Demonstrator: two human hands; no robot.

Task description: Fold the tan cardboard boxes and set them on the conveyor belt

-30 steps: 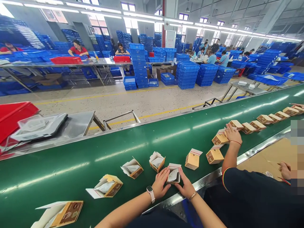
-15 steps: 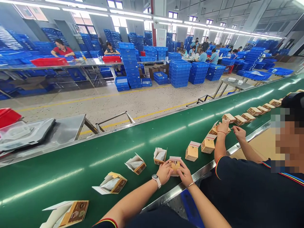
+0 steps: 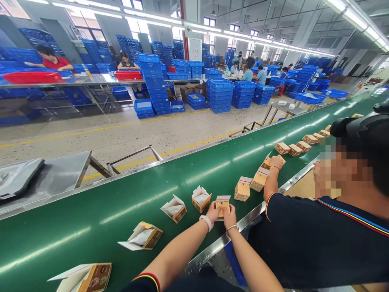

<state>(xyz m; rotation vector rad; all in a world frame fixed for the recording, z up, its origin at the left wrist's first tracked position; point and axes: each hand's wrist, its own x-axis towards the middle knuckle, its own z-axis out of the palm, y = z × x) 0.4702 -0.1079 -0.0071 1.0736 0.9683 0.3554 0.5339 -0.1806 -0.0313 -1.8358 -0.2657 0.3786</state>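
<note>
While the left hand and right hand clasped a boxy cardboard carton, smooth green belt gleamed beneath them.

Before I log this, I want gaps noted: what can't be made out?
In the head view:
Contents of the carton in both hands: hidden by its folded flaps.
Lower part of the bottom-left carton: cut off by the picture's edge.
Writing on the whiteboard: too small.

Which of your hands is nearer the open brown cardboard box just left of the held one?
Left. The left hand is just right of the open box; the right hand farther right. Both touch the held box.
</note>
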